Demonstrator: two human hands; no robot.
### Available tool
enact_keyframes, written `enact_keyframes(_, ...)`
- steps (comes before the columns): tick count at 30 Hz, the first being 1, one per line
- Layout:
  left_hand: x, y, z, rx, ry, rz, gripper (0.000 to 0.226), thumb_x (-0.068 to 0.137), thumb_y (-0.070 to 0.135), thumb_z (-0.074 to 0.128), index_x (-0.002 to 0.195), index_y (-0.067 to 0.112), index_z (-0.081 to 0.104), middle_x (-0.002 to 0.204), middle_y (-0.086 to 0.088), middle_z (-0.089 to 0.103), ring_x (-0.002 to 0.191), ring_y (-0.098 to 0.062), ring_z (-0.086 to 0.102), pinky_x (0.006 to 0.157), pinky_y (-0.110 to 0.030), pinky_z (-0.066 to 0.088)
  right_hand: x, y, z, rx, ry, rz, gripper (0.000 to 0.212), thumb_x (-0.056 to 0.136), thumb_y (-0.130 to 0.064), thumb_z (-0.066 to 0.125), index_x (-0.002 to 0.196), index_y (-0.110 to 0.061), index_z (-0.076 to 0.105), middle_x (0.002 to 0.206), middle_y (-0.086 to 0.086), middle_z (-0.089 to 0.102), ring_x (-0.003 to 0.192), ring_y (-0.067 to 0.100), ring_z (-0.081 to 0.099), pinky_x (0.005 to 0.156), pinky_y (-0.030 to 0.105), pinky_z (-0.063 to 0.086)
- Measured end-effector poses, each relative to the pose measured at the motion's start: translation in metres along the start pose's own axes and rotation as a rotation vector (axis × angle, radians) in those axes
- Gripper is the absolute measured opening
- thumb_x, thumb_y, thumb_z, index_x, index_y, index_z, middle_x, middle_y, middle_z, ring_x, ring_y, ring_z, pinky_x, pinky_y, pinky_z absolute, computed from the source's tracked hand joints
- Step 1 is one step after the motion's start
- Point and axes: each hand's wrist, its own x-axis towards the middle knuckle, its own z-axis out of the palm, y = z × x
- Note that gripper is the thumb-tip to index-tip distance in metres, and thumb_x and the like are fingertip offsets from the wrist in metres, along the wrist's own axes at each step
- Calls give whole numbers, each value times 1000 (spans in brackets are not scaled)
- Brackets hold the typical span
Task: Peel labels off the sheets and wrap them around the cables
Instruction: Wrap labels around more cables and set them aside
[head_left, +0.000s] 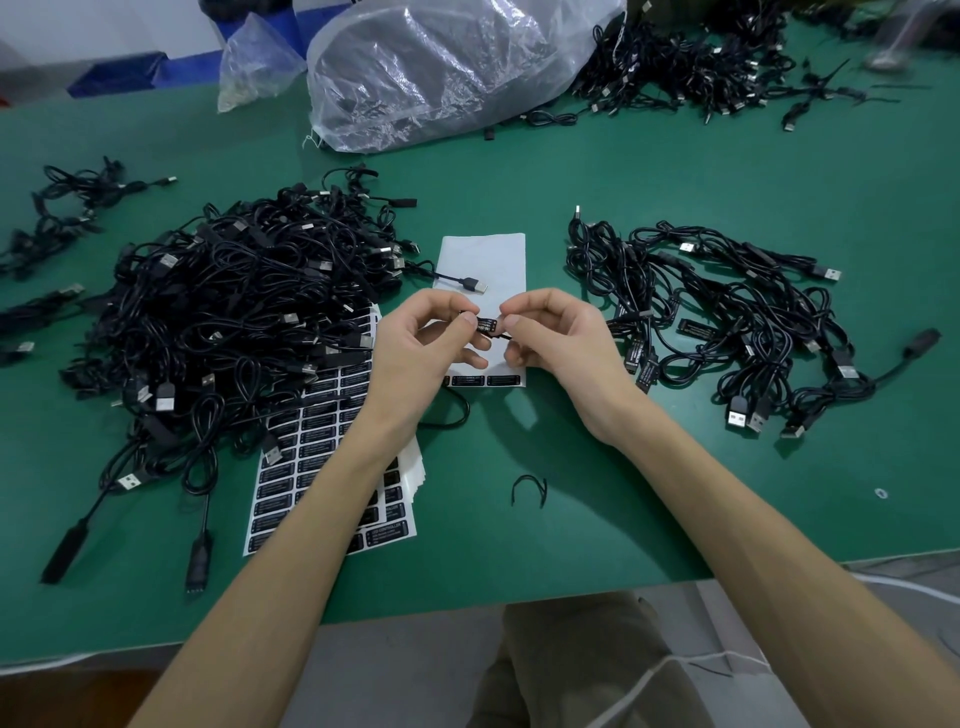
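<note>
**Green bench, one label between two hands**

Green matting covers the table (623, 182), and near its front edge a short curl of black tie (530, 488) lies alone. Both forearms reach in past it. The left hand (415, 353) and right hand (561, 343) meet above the bench. Each pinches, thumb against forefinger, one end of a small black label (487, 327) that sits on a thin black cable (464, 410). That cable loops down onto the table by the left wrist.

Under the left forearm lies a sheet of black labels (291, 483), partly buried by a big tangle of USB cables (234, 312). Behind the hands is a mostly bare white backing sheet (483, 254) with one USB plug resting on it. Off to the right lies a looser bunch of cables (727, 322), several bearing labels. Farther back slumps a large clear plastic bag (441, 67), with another cable heap (691, 67) at the far right.
</note>
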Motion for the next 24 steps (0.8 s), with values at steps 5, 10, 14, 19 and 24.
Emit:
enact_keyframes(5, 0, -1, -1, -20, 10, 5, 8, 98, -2, 64, 99, 6, 66, 85, -3, 69, 77, -21, 71, 66, -30, 61, 0, 1, -2, -19, 36, -12, 11, 99, -2, 64, 110, -2, 67, 92, 9, 69, 65, 16, 63, 72, 31, 56)
enact_keyframes(10, 1, -2, -3, -41, -4, 12, 7, 98, 2, 66, 101, 8, 68, 84, 1, 69, 78, -21, 71, 68, -31, 61, 2, 2, -4, -62, 50, -28, 14, 100, -5, 63, 113, -6, 69, 99, 5, 64, 72, 16, 69, 74, 31, 58)
enact_keyframes(14, 2, -3, -3, -55, -21, 7, 7, 98, 3, 67, 100, 10, 68, 87, -2, 72, 79, -22, 72, 70, -31, 60, 1, 5, -3, -312, 25, -118, 12, 99, -12, 66, 108, -13, 73, 92, 1, 74, 64, 14, 66, 71, 36, 59)
enact_keyframes(19, 2, -4, -2, -61, -28, 10, 6, 99, 4, 66, 103, 9, 68, 87, -5, 73, 79, -23, 74, 69, -30, 60, 2, 8, -2, -359, -22, -126, 10, 100, -13, 65, 103, -15, 74, 80, -8, 74, 58, 13, 61, 60, 32, 55)
enact_keyframes(24, 3, -6, -2, -74, -25, -5, 7, 99, 6, 67, 106, 8, 69, 90, -6, 73, 78, -24, 75, 71, -31, 61, 3, 10, -1, -311, -18, -119, 6, 99, -12, 68, 102, -15, 72, 87, 6, 77, 53, 14, 57, 52, 23, 47)
